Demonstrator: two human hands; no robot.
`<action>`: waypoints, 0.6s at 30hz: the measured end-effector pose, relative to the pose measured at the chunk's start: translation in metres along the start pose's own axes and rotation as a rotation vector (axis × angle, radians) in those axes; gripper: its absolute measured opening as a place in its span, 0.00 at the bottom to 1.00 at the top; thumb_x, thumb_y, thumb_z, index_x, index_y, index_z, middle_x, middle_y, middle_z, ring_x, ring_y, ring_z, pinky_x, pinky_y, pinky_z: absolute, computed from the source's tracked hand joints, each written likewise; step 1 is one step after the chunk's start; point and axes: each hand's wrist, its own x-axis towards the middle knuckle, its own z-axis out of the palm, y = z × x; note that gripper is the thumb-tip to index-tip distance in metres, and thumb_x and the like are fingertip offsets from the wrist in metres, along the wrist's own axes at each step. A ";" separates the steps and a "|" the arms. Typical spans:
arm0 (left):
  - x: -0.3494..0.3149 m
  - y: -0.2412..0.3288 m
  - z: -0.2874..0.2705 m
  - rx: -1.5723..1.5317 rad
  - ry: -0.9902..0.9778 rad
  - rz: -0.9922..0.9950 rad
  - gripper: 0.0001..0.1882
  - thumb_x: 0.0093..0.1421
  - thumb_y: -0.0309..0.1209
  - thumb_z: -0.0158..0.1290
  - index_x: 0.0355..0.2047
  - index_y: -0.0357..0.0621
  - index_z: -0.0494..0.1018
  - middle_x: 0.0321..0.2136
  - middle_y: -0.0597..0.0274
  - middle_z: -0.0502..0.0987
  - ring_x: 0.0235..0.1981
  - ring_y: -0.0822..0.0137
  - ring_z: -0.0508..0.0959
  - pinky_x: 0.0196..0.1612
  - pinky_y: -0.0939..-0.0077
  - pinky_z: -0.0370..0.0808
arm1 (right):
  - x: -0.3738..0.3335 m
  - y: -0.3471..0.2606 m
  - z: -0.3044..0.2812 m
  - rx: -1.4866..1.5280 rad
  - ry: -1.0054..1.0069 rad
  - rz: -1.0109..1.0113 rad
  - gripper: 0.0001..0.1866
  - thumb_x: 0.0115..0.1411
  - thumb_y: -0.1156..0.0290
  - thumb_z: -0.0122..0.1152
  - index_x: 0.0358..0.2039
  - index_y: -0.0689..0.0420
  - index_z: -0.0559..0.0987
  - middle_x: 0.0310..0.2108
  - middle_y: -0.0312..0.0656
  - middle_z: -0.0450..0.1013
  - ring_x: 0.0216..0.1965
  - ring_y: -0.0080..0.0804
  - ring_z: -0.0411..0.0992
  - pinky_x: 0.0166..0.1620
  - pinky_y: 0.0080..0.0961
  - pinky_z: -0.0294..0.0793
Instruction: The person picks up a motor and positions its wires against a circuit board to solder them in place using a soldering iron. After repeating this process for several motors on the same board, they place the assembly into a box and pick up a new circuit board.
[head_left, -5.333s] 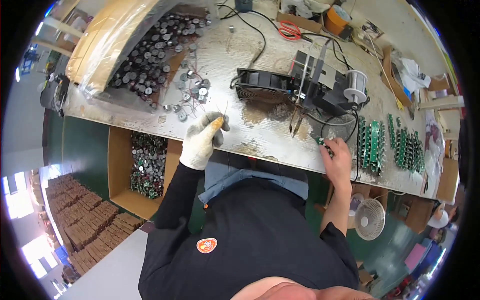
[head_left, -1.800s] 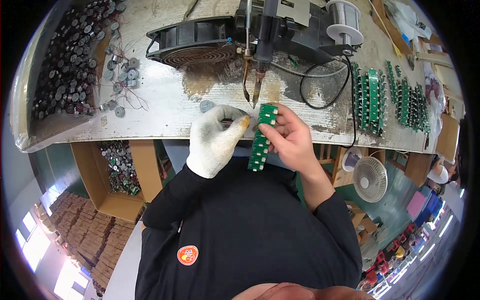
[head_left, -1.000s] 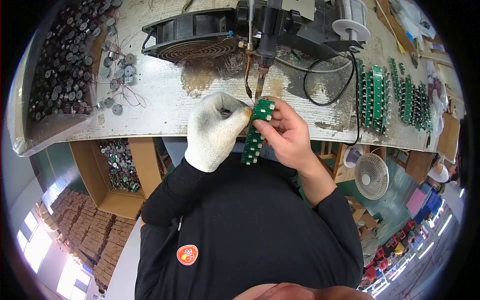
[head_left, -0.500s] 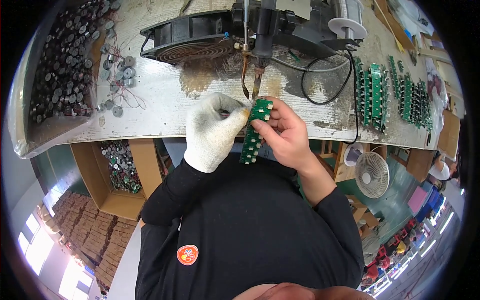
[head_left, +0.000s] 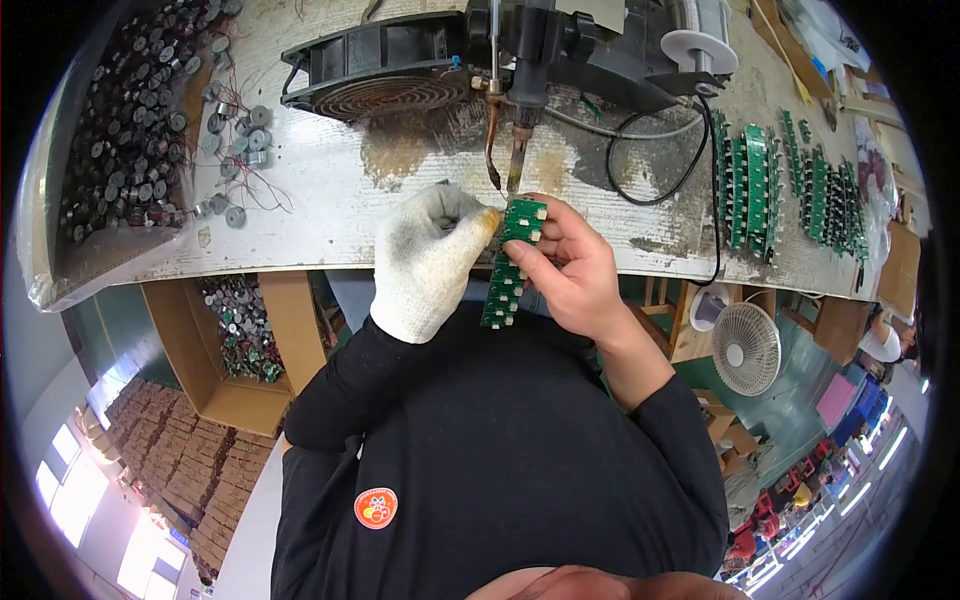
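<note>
My right hand point(head_left: 568, 265), bare, grips a green circuit board strip point(head_left: 503, 280) between thumb and fingers. Small pale connectors line the strip, which slants down toward my body. At its far end, my left hand point(head_left: 428, 262), in a white knitted glove with a stained thumb tip, pinches close against the board's left edge. What lies between those gloved fingers is hidden. Just beyond the board's far end, the tip of a mounted soldering iron point(head_left: 517, 165) points down at it. A thin curved solder feed tube point(head_left: 491, 150) ends beside that tip.
A black fan point(head_left: 385, 80) and a solder wire spool point(head_left: 700, 50) stand at the back. Small round motors point(head_left: 130, 130) fill a plastic-lined box at left; several with red wires point(head_left: 240, 140) lie beside it. More board strips point(head_left: 750, 190) lie right, past a black cable point(head_left: 612, 170).
Hardly anything differs. The whole view has shifted very slightly, and both hands keep their hold at the board's far end below the iron tip.
</note>
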 end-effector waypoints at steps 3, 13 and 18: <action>0.000 0.000 0.000 -0.008 0.010 -0.020 0.08 0.56 0.27 0.55 0.28 0.32 0.74 0.22 0.64 0.75 0.25 0.78 0.73 0.28 0.83 0.69 | 0.000 0.000 0.000 -0.012 0.003 0.009 0.19 0.59 0.80 0.56 0.51 0.67 0.66 0.35 0.37 0.73 0.32 0.16 0.70 0.34 0.14 0.70; 0.000 0.002 -0.001 0.012 0.037 0.012 0.09 0.56 0.28 0.55 0.28 0.32 0.74 0.22 0.62 0.76 0.25 0.76 0.74 0.28 0.82 0.71 | 0.002 -0.001 0.002 0.017 -0.002 -0.037 0.19 0.59 0.80 0.56 0.51 0.67 0.66 0.34 0.36 0.72 0.30 0.14 0.68 0.32 0.13 0.67; -0.001 -0.001 0.004 0.019 0.045 0.010 0.08 0.56 0.28 0.55 0.28 0.32 0.73 0.22 0.62 0.76 0.24 0.76 0.75 0.27 0.81 0.71 | -0.001 0.003 -0.001 0.016 0.001 -0.024 0.19 0.59 0.79 0.56 0.50 0.66 0.66 0.33 0.36 0.72 0.30 0.14 0.68 0.33 0.13 0.67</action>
